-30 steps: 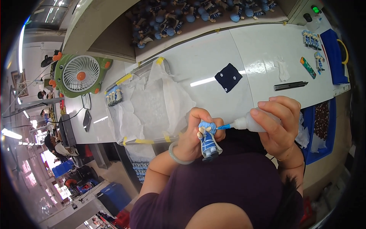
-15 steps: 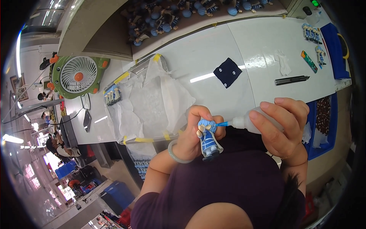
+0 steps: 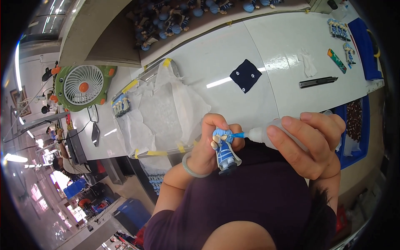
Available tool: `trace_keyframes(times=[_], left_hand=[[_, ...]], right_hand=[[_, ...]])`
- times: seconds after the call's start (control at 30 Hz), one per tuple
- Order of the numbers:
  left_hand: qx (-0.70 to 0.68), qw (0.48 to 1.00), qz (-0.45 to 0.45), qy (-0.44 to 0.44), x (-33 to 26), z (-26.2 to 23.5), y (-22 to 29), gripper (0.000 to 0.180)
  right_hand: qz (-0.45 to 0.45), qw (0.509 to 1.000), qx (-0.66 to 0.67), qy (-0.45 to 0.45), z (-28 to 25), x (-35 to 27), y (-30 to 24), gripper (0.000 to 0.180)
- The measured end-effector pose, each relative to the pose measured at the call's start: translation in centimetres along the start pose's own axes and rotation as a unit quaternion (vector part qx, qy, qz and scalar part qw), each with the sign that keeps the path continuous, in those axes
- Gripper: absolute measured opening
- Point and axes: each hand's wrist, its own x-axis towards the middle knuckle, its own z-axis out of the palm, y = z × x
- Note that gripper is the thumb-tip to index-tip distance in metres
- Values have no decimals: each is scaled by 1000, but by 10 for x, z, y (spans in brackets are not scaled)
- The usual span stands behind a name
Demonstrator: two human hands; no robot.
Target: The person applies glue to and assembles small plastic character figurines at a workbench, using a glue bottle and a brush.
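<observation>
My left hand [image 3: 210,143] grips a small figurine [image 3: 225,151] in a blue robe with pale hair, held upright over my dark-shirted lap. A pale green bangle [image 3: 192,167] rings that wrist. My right hand [image 3: 310,143] is closed around a soft translucent squeeze bottle [image 3: 261,134]. Its thin blue nozzle [image 3: 236,135] touches the figurine near the head. Both hands are close to the front edge of the white table [image 3: 233,54].
White tissue sheets in a taped clear tray [image 3: 160,108] lie left of my hands. On the table are a dark blue cloth square [image 3: 246,75], a black utility knife [image 3: 318,82], and more figurines [image 3: 339,29]. A green fan [image 3: 83,86] stands far left. A blue bin [image 3: 358,129] sits right.
The view has shifted slightly. Both hands keep their grips, with the nozzle still against the figurine.
</observation>
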Motion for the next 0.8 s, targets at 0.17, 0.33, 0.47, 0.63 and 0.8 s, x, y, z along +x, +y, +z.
trace_keyframes(times=[0.17, 0.33, 0.47, 0.63, 0.8], left_hand=[[-4, 1000, 7, -7, 2, 1, -1, 36], [-1, 1000, 20, -19, 2, -4, -3, 34], [35, 996, 65, -40, 3, -10, -7, 31], [89, 986, 120, -80, 4, -9, -7, 27], [138, 973, 166, -87, 5, -8, -8, 26]], right_hand=[[1, 1000, 0, 7, 2, -1, 2, 18], [98, 988, 112, -27, 4, 0, 19, 24], [296, 924, 239, 25, 35, -12, 40, 30], [382, 911, 154, -14, 73, -32, 89, 26], [422, 886, 186, -45, 99, -53, 116, 31]])
